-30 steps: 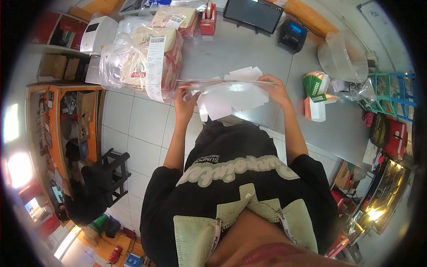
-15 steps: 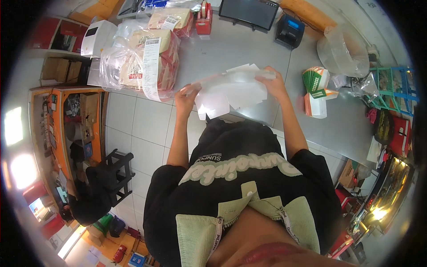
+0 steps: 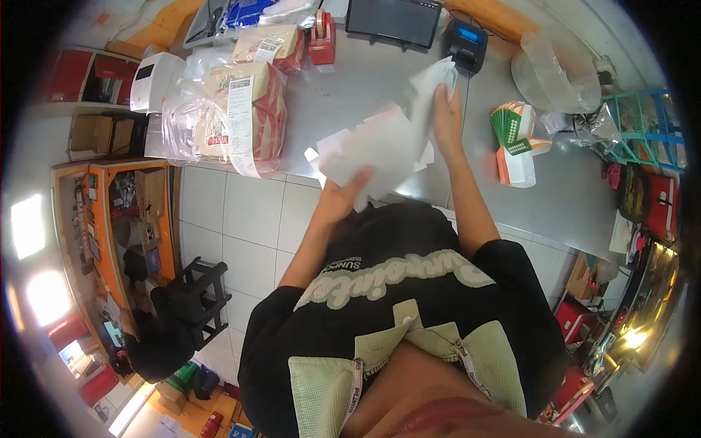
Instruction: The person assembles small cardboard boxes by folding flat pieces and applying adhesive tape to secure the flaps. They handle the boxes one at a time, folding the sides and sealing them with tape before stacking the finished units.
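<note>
A white, unfolded cardboard box blank (image 3: 372,150) with several tabs is between my hands, over the near edge of the metal table. My left hand (image 3: 345,196) grips its near left part, with the thumb on top and the other fingers hidden beneath. My right hand (image 3: 447,120) holds a raised panel on the far right side, which is bent upward and blurred by motion. To the right of my right hand, a green-patterned stack of folded boxes (image 3: 513,123) lies beside a white and orange open box (image 3: 513,168).
Plastic-wrapped paper bags with a receipt (image 3: 239,117) stand at the table's left. Behind are a red tape dispenser (image 3: 322,40), a tablet screen (image 3: 394,20) and a small black printer (image 3: 464,45). A clear plastic bin (image 3: 555,77) sits far right. A black stool (image 3: 201,299) is on the floor.
My right hand has lifted and folded up the right panel of the blank. My left hand has slid nearer to me and rightward along it, and the blank has tilted.
</note>
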